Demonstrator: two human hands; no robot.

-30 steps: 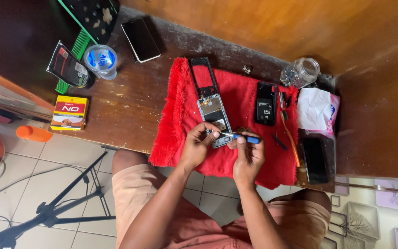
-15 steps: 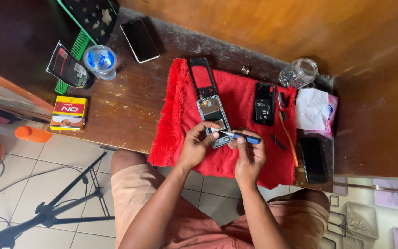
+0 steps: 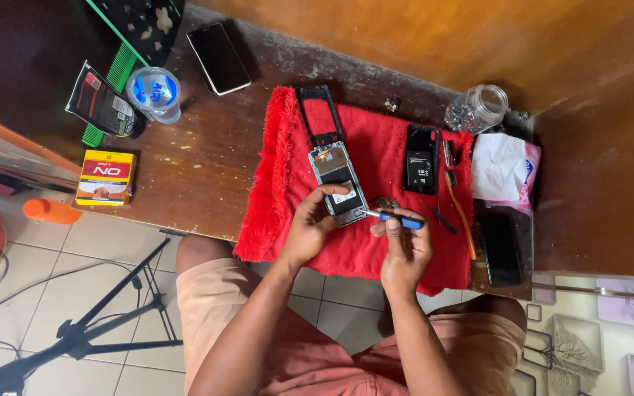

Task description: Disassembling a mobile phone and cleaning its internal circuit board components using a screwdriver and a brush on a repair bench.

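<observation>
— What are the fingers doing?
— Right hand (image 3: 405, 249) pinches a blue screwdriver (image 3: 394, 217), tip on the opened phone (image 3: 338, 183). Left hand (image 3: 311, 224) grips the phone's lower edge.
— And the phone?
— On the red cloth (image 3: 288, 176) over the worktop (image 3: 199, 154), a black battery (image 3: 420, 159) nearby.

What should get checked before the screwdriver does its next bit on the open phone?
1. Left hand steadies the open phone: ok, fingers rest on its lower end.
2. Right hand grips the blue screwdriver: ok.
3. Screwdriver tip sits on a screw: cannot tell, too small to see.
4. Phone lies flat on the red cloth: ok.
5. Glass jar is out of the way: ok, at the far edge of the wooden table.
</observation>
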